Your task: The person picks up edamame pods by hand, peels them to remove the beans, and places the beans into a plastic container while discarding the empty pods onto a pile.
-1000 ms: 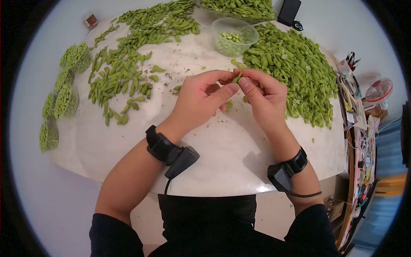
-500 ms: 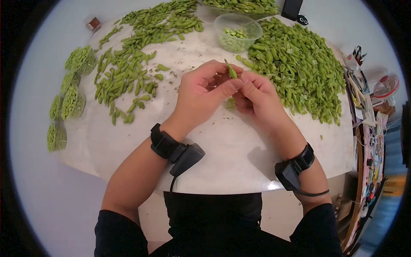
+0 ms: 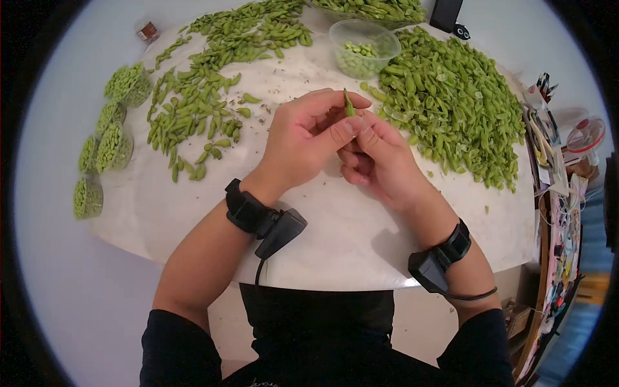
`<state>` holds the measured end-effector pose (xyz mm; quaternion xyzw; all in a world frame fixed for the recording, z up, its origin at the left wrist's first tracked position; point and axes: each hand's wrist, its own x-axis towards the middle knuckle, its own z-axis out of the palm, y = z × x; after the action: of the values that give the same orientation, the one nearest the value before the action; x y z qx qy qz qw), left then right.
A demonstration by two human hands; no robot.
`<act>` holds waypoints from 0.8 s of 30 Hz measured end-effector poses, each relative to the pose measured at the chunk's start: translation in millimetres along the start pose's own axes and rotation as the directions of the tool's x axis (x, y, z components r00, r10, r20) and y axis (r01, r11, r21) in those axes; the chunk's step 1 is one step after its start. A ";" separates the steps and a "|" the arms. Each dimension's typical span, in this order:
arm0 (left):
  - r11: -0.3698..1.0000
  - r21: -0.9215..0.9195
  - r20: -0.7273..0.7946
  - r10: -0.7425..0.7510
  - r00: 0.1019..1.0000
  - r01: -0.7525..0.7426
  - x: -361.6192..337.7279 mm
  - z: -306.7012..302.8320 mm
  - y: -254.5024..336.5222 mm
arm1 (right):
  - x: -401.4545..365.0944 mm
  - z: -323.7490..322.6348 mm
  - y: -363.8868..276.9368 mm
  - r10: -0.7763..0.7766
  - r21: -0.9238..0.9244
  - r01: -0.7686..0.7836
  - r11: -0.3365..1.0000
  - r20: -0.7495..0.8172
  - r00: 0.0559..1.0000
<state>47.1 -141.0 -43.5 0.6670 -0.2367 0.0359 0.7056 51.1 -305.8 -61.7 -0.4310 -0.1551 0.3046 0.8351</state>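
Note:
A single green pod (image 3: 349, 106) stands nearly upright between my two hands, its lower part hidden by my fingers. My left hand (image 3: 308, 138) is closed on it from the left, thumb pressed against it. From the right, my right hand (image 3: 382, 151) pinches the same pod, thumb and fingertips touching my left thumb. Just beyond my hands is a clear round bowl (image 3: 385, 46) with shelled beans (image 3: 358, 59) in it. A large heap of pods and split shells (image 3: 458, 103) lies to the right, and whole pods (image 3: 193, 109) are spread on the left.
Several clear containers of beans (image 3: 116, 147) line the table's left edge. At the back, another container of pods (image 3: 374, 9) is near a black upright object (image 3: 445, 14). Papers and pens (image 3: 545, 87) lie beyond the right edge of the white table (image 3: 322, 245).
Both hands keep hold of the pod, with small shifts of the fingers. The camera view has moved slightly, so the table and bowl appear a little further right.

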 end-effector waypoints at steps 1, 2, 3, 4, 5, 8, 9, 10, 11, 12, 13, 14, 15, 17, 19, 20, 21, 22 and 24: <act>1.000 0.006 -0.006 -0.019 1.000 0.019 -0.3 -0.1 1.3 | -0.4 2.2 -0.8 -0.011 0.005 0.011 1.000 0.010 1.000; 0.999 0.013 0.008 -0.040 0.999 0.040 -0.7 -1.2 2.8 | -0.7 3.9 -0.9 -0.006 0.022 0.006 1.000 -0.002 1.000; 0.998 0.021 0.021 -0.059 0.998 0.058 -1.2 -2.9 4.3 | -0.5 5.7 -1.0 -0.001 0.038 0.002 0.999 -0.011 1.000; 0.997 0.029 0.031 -0.076 0.997 0.075 -1.5 -4.3 5.0 | -0.1 7.2 -1.1 0.005 0.052 -0.004 0.999 -0.017 1.000; 0.999 0.024 0.027 -0.047 0.999 0.046 -1.4 -4.7 4.3 | 0.2 8.6 -1.6 -0.004 0.043 0.004 0.999 0.003 1.000; 1.000 0.019 0.019 0.010 1.000 -0.010 0.0 -4.0 0.0 | 0.1 9.6 -2.7 -0.025 0.016 0.025 1.000 0.040 0.999; 1.000 0.028 0.021 0.007 1.000 -0.007 0.3 -4.3 -0.5 | 0.7 8.5 -1.7 -0.031 0.010 0.030 0.999 0.039 0.999; 0.999 0.038 0.024 0.003 1.000 -0.004 0.6 -4.4 -0.8 | 1.0 7.9 -1.2 -0.037 0.005 0.037 0.999 0.038 0.999; 0.999 0.034 0.009 0.018 1.000 -0.019 1.5 -3.2 -1.2 | 0.7 8.7 -2.1 -0.033 -0.012 0.033 0.999 -0.009 0.999; 0.999 0.032 -0.007 0.033 0.999 -0.033 2.6 -0.9 -1.6 | 0.2 10.7 -3.2 -0.030 -0.027 0.028 0.999 -0.055 0.998; 0.999 0.030 -0.023 0.046 0.999 -0.045 3.4 0.7 -1.9 | 0.0 11.9 -3.4 -0.027 -0.041 0.023 0.999 -0.101 0.994; 0.994 0.049 -0.023 0.095 0.995 -0.094 4.4 1.1 -4.3 | 0.3 11.0 -2.2 -0.049 -0.075 0.042 0.996 -0.101 0.994; 0.988 0.067 -0.021 0.144 0.989 -0.142 5.9 1.5 -7.9 | 0.3 9.1 -0.5 -0.072 -0.109 0.061 0.992 -0.100 0.992; 0.990 0.046 -0.011 0.131 0.991 -0.130 5.9 0.7 -10.2 | -0.4 9.7 -1.3 -0.122 -0.148 0.103 0.984 -0.125 0.985; 1.000 -0.028 0.005 0.008 1.000 -0.008 2.7 -2.8 -8.4 | -0.8 14.9 -5.9 -0.169 -0.159 0.142 0.977 -0.173 0.970; 1.000 -0.014 -0.019 -0.004 1.000 0.003 2.3 -1.6 -8.0 | -0.2 11.3 -5.2 -0.183 -0.180 0.152 0.972 -0.168 0.969; 1.000 0.001 -0.045 -0.014 0.999 0.014 2.0 -0.3 -7.6 | 1.4 5.4 -3.9 -0.196 -0.202 0.161 0.966 -0.163 0.967; 1.000 0.016 -0.072 -0.023 0.997 0.024 2.0 0.4 -7.2 | 2.4 2.6 -3.5 -0.208 -0.224 0.170 0.960 -0.155 0.966; 0.999 0.031 -0.073 -0.007 0.997 0.009 3.0 0.0 -6.6 | 1.8 3.8 -4.0 -0.244 -0.335 0.166 0.927 -0.205 0.948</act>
<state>52.2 -142.5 -48.4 0.6772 -0.2076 0.0612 0.7032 52.0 -304.1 -56.2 -0.5734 -0.1425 0.1313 0.7960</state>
